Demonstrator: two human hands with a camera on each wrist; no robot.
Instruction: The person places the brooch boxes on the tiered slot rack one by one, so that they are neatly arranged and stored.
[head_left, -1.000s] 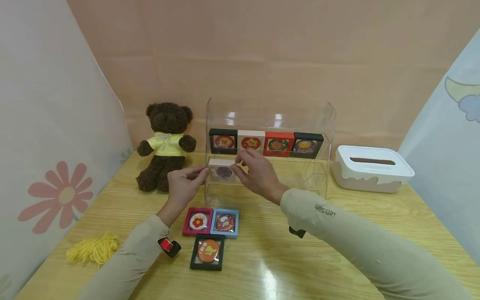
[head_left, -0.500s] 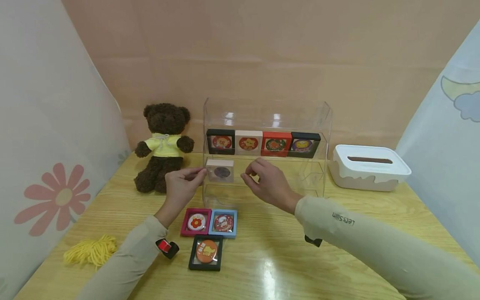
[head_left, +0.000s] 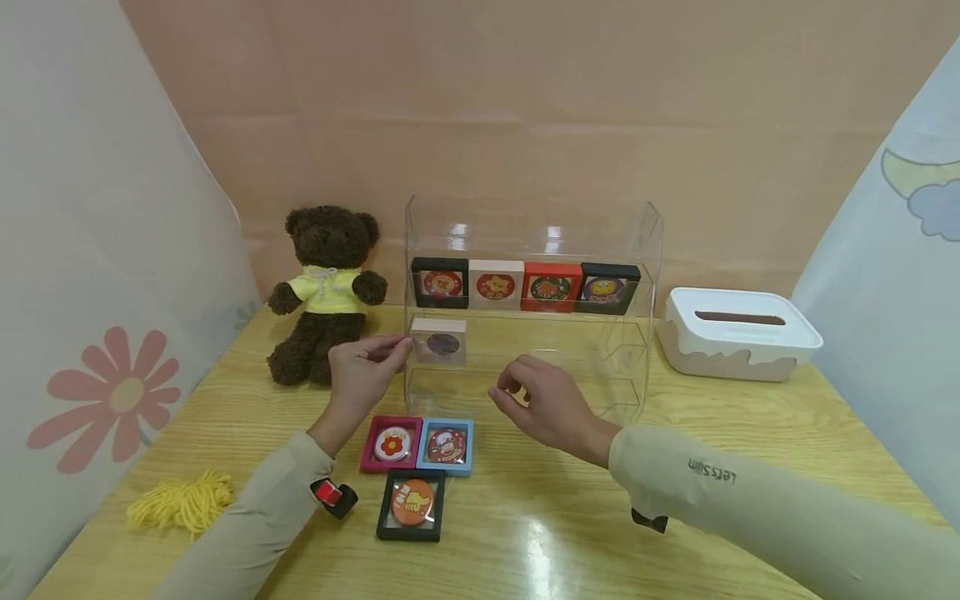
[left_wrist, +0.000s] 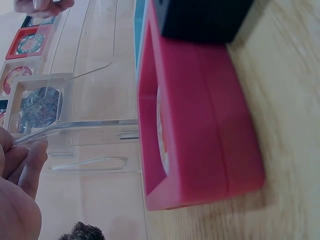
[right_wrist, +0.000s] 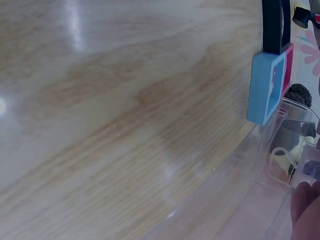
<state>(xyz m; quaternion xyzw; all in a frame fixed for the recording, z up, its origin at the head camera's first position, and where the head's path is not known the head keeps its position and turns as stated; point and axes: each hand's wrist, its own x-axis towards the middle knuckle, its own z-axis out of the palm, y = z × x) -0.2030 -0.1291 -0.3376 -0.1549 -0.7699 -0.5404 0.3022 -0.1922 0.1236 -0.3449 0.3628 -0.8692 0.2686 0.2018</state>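
My left hand (head_left: 367,371) pinches the left side edge of a clear acrylic display rack (head_left: 555,350); in the left wrist view its fingers (left_wrist: 31,167) close on the see-through panel. Right beside them, on the rack's middle tier, stands a pale pink framed box (head_left: 438,342) with a dark round badge inside. In front of the rack my right hand (head_left: 547,408) hovers with fingers loosely bent and nothing in them. On the tier above stand a black frame (head_left: 441,283), a pale pink frame (head_left: 497,285), a red frame (head_left: 551,287) and another black frame (head_left: 607,289), each with a round badge.
Flat on the table before the rack lie a magenta frame (head_left: 369,462), a light blue frame (head_left: 467,462) and a black frame (head_left: 386,521). A brown teddy bear (head_left: 330,287) sits left, near yellow yarn (head_left: 183,500). A white-lidded tissue box (head_left: 738,333) stands right.
My right hand has come off the pale pink framed box and drawn back to the right and down. The box stays on the middle tier; my left hand keeps its place at the rack's edge.
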